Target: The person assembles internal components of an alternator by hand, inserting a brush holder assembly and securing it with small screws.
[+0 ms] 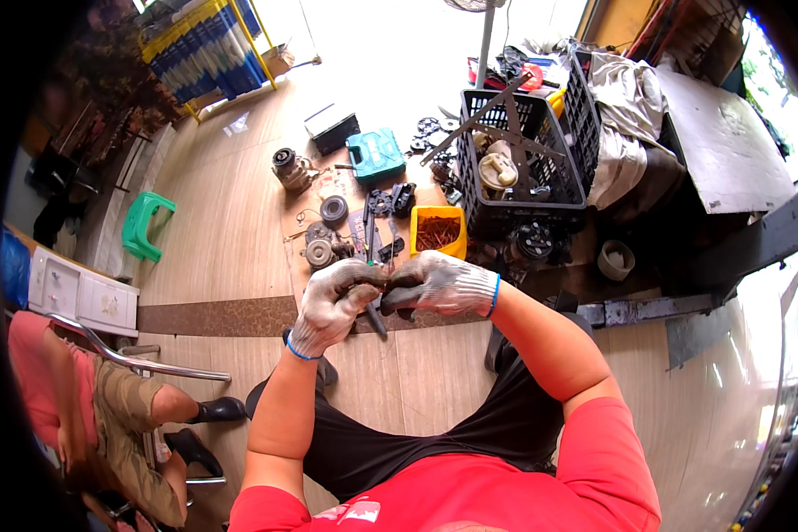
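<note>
In dirty white gloves with blue cuffs, my left hand (335, 300) and my right hand (430, 285) meet over the work area, their fingers closed around something small that is mostly hidden. A dark bar (374, 321) shows just below my fingers; whether it is held is unclear. Beyond them lie a metal pulley assembly (320, 251), a black ring (333, 210) and black housings (390, 199) on cardboard (293, 282). A yellow container (437, 232) of copper-coloured scraps sits behind my right hand.
A teal case (376, 152), motor (288, 173) and black box (326, 133) lie farther back. Black crates (519, 202) and a covered bench (714, 133) stand right. At left are a green stool (142, 226), a yellow rack (269, 49) and a seated person (115, 417) beside a metal rail.
</note>
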Demonstrator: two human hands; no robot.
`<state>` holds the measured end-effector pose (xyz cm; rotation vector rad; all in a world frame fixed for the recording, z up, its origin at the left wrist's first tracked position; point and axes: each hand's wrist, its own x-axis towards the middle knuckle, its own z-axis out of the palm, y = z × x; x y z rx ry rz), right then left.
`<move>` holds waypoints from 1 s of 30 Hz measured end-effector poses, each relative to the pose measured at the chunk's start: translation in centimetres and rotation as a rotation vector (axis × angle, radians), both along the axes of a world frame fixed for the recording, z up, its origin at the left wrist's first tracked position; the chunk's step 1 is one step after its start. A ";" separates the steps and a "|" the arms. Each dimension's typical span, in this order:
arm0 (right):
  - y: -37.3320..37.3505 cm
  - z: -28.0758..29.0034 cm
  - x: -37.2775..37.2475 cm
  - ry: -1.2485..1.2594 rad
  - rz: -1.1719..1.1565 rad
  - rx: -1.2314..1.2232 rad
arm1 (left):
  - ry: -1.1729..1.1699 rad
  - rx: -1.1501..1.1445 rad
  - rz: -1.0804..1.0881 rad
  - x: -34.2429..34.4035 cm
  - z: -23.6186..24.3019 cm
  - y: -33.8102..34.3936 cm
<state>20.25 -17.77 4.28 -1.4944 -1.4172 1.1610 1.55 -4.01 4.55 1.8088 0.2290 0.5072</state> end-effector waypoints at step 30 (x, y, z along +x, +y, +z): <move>0.2 0.6 -1.3 -0.012 -0.080 0.076 | -0.019 -0.198 0.013 -0.2 -0.8 0.8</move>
